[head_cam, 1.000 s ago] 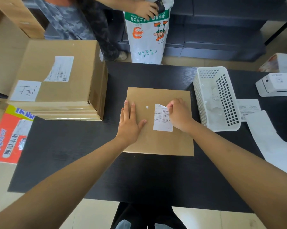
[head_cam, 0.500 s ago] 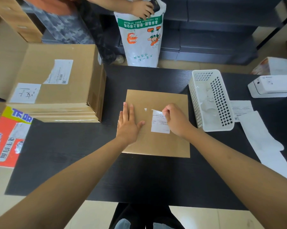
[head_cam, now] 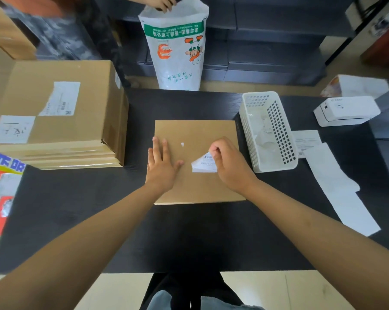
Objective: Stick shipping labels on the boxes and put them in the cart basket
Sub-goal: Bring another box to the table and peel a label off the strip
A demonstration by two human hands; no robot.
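1. Work piece: a flat cardboard box (head_cam: 195, 162) lies at the centre of the frame on the black table (head_cam: 211, 238).
2. Left hand (head_cam: 161, 166): fingers straight and flat, pressing the left part of the box top. It grasps nothing.
3. Right hand (head_cam: 230, 164): fingers curled, pinching the upper corner of a shipping label (head_cam: 204, 164). The pinched corner is folded and lifted clear of the cardboard; the lower edge of the label lies on or close to the box top. Whether it adheres cannot be told.
4. A small white scrap (head_cam: 182, 144) sits on the box top, between the two hands.
5. Status: the label is not yet laid flat on this box. Judged from the frame, seating and smoothing it remain, followed by transfer to the cart basket, which is not in view.
6. Stock: a stack of flat cardboard boxes (head_cam: 59, 117) sits at the left of the frame; the top one bears labels.
7. Right of the work piece: a white perforated basket (head_cam: 271, 133) holding crumpled paper, loose label strips (head_cam: 336, 189), and a white label printer (head_cam: 345, 111).
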